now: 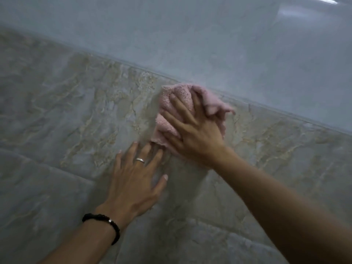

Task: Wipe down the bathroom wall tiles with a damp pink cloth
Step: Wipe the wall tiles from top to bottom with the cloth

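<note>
- Right hand [192,130] lies flat on the cloth [171,109], fingers straight & spread, pointing to about 11 o'clock. The palm pins the cloth to the wall [76,103]. Prob. held this way so pressure spreads over a wide patch of fabric and not just the fingertips.
- Left hand [136,180] holds nothing: fingers wide & straight, flat on the tiles at 7 o'clock from the cloth, its fingertips just beside the cloth's lower edge. Looks like a brace to steady the body while the other arm pushes; can't tell how much weight it bears.
- Ring [140,160] on a left finger, dark bracelet [106,224] round the left wrist.
- Cloth sits near frame centre, on the veined beige-grey tile, right under the grout line [114,60] that runs from 10 o'clock down to 4 o'clock. Its top edge touches that line or nearly so.
- Cloth look: pale pink, nubbly terry pile, bunched & folded, not spread out. Lumps show between the fingers, w/ a loose flap sticking out at 2 o'clock past the fingertips. That flap is blurred, so the cloth is prob. mid-stroke.
- Dampness can't be read off the fabric.
- Above the grout line the tile is plainer grey-blue & glossy, w/ a light reflection [323,0] at 1 o'clock. Judged: wiping in progress, much wall left.
</note>
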